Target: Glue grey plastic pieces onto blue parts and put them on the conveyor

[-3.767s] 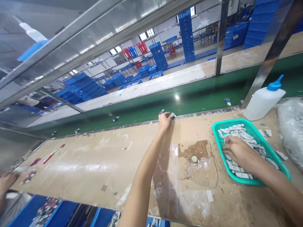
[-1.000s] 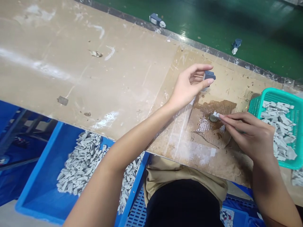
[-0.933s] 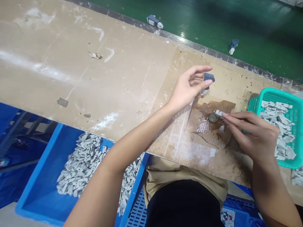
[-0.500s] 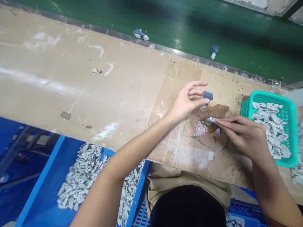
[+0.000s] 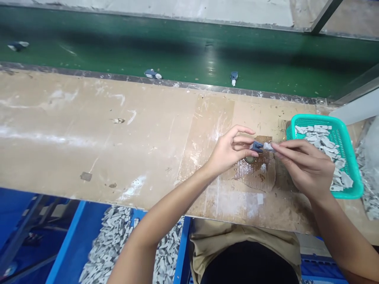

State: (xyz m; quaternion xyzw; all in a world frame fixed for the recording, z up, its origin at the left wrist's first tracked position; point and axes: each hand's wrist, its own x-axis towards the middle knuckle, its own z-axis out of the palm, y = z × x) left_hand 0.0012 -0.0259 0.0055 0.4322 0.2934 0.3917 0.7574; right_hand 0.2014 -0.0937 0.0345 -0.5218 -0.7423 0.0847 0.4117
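Note:
Between the thumb and fingers of my left hand point(image 5: 232, 148) is a small dark blue plastic part point(image 5: 256, 147). My right hand point(image 5: 309, 167) pinches a small light grey plastic piece point(image 5: 268, 146) by its right end. The grey piece's left end meets the blue part's right side; whether it sits inside cannot be made out. Beneath both hands lies a wet, brown-stained cardboard patch point(image 5: 257, 181). A small round dish point(image 5: 250, 159) on that patch is partly covered by my left hand and the blue part.
A green basket point(image 5: 357, 173) of grey pieces stands right of my right hand. Past the cardboard-covered bench point(image 5: 154, 146) runs a green belt point(image 5: 118, 51) carrying several blue-and-grey parts point(image 5: 152, 74). Blue bins point(image 5: 66, 240) of grey pieces sit below the bench's front edge.
Half a second ago the grey piece was at the round dish, with the blue part held apart above it. Now both hands have brought the two together. The camera view has shifted.

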